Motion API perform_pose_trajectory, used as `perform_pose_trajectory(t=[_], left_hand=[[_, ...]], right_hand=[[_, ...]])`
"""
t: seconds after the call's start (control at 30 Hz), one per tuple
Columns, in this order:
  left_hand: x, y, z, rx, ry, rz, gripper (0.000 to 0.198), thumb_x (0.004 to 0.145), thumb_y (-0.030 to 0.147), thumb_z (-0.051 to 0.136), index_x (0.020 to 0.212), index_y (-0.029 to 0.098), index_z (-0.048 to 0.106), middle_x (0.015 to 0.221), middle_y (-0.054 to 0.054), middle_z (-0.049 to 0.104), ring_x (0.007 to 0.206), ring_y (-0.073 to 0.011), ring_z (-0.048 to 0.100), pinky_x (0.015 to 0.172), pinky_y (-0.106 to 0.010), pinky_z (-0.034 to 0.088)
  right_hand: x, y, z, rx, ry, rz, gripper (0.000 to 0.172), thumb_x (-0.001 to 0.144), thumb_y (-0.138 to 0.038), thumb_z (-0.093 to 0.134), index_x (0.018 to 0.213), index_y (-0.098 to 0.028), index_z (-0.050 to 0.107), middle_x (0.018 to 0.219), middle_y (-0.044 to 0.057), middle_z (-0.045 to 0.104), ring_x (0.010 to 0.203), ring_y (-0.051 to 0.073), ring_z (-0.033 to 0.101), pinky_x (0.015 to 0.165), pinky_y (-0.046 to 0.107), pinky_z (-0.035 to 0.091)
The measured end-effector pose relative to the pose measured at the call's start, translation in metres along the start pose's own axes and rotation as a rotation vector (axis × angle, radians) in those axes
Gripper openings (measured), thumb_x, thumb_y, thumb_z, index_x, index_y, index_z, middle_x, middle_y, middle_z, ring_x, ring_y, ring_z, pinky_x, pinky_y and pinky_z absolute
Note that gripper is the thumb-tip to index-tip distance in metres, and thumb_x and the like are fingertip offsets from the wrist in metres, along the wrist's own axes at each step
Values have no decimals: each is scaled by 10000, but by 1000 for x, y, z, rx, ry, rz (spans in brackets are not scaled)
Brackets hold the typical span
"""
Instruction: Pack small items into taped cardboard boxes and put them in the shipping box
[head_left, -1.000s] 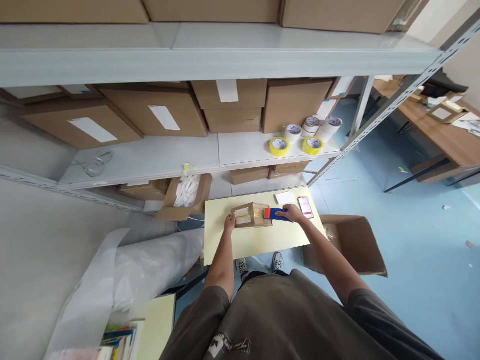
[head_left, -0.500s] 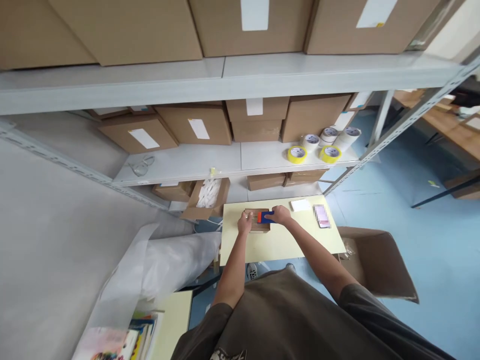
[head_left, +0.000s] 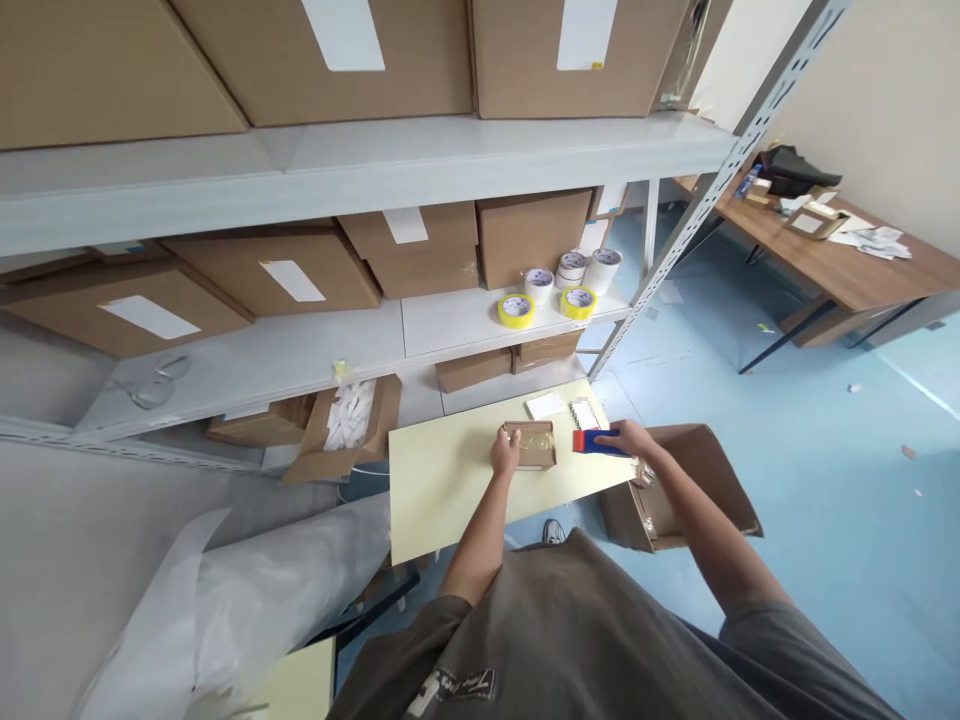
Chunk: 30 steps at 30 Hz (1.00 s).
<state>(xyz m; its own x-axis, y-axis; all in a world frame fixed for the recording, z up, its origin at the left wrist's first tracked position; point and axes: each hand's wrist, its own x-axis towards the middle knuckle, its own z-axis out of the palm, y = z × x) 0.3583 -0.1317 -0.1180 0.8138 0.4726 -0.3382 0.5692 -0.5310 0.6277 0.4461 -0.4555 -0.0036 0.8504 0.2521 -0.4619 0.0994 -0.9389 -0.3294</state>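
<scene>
A small cardboard box (head_left: 536,452) lies on the pale yellow table (head_left: 427,490), with a shiny strip of tape across its top. My left hand (head_left: 505,453) grips the box at its left end, thumb on top. To the right of the box and apart from it, my right hand (head_left: 630,439) is closed around a flat blue tool (head_left: 598,442) with an orange-red end pointing left towards the box; its exact kind is unclear. Behind the box are a white stack of cards or paper (head_left: 545,404) and a blurred-out item (head_left: 584,414).
A large open carton (head_left: 701,480) stands on the floor at right. Tape rolls (head_left: 517,310) and boxes line the shelf (head_left: 450,325) ahead. An open box of white pieces (head_left: 351,415) is at left, above a plastic-wrapped roll (head_left: 292,570). A brown desk (head_left: 847,250) stands far right.
My right hand has drawn the blue tool off the box to the right, uncovering its taped top. My left hand still holds the box. The view has turned right.
</scene>
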Motion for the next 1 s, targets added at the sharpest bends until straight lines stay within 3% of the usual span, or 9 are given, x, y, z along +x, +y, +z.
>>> perform_pose_trajectory(t=[0.1, 0.2, 0.4, 0.5, 0.6, 0.67, 0.77, 0.87, 1.0], left_hand=[[5, -7, -5, -13, -8, 21, 536, 1053, 525, 528, 1495, 223, 561, 1313, -152, 754, 1202, -293, 715, 977, -343, 513], [12, -24, -15, -65, -21, 24, 547, 1055, 537, 520, 1501, 222, 555, 1356, -146, 735, 1252, -290, 693, 1017, -349, 510], [39, -95, -69, -209, -37, -77, 501, 1049, 496, 554, 1435, 179, 597, 1465, -166, 667, 1332, -265, 649, 1075, -333, 495], [45, -127, -101, -210, 0, -125, 445, 1056, 500, 533, 1337, 177, 654, 1396, -162, 709, 1265, -269, 683, 1040, -341, 512], [40, -144, -118, -210, -30, -117, 443, 1085, 522, 422, 1148, 207, 727, 1243, -111, 778, 1198, -250, 712, 996, -322, 527], [32, -148, -118, -212, -95, -113, 437, 1079, 526, 428, 1120, 211, 728, 1177, -95, 796, 1149, -246, 728, 961, -317, 537], [23, -146, -106, -237, -88, -126, 390, 1046, 476, 536, 1300, 209, 662, 1283, -114, 765, 1176, -253, 715, 965, -320, 532], [21, -138, -87, -254, -37, -174, 481, 1057, 423, 524, 1480, 194, 534, 1405, -142, 703, 1235, -264, 695, 997, -342, 529], [20, -118, -58, -240, -27, -216, 536, 1079, 414, 465, 1565, 190, 441, 1450, -159, 671, 1276, -279, 682, 1019, -366, 528]], right_hand=[[-5, 34, -6, -9, 25, 57, 503, 819, -683, 761, 714, -193, 715, 683, 66, 705, 666, 211, 654, 590, 279, 379], [-1, 18, 6, -21, 19, 44, 503, 812, -689, 766, 761, -189, 737, 752, 84, 734, 703, 216, 664, 588, 273, 365], [19, -103, 55, 18, 10, -56, 549, 865, -725, 697, 877, -181, 772, 835, 92, 774, 756, 217, 694, 607, 259, 392], [28, -169, 80, -20, -70, -107, 561, 823, -732, 743, 971, -193, 791, 907, 92, 797, 785, 222, 717, 626, 255, 416], [35, -222, 101, -78, -117, -177, 567, 815, -722, 761, 1066, -216, 796, 995, 97, 809, 842, 226, 737, 656, 251, 447], [38, -246, 112, -133, -123, -190, 576, 822, -725, 754, 1086, -215, 796, 1016, 112, 810, 864, 236, 745, 671, 257, 465], [42, -262, 119, -187, -123, -166, 578, 843, -735, 727, 1069, -207, 799, 1030, 125, 808, 876, 243, 751, 674, 263, 481], [46, -257, 118, -197, -112, -143, 575, 859, -732, 714, 1079, -207, 792, 1057, 121, 807, 901, 239, 753, 682, 257, 487], [48, -231, 108, -202, -94, -99, 565, 860, -720, 725, 1064, -197, 790, 1042, 123, 807, 911, 247, 754, 689, 264, 485]])
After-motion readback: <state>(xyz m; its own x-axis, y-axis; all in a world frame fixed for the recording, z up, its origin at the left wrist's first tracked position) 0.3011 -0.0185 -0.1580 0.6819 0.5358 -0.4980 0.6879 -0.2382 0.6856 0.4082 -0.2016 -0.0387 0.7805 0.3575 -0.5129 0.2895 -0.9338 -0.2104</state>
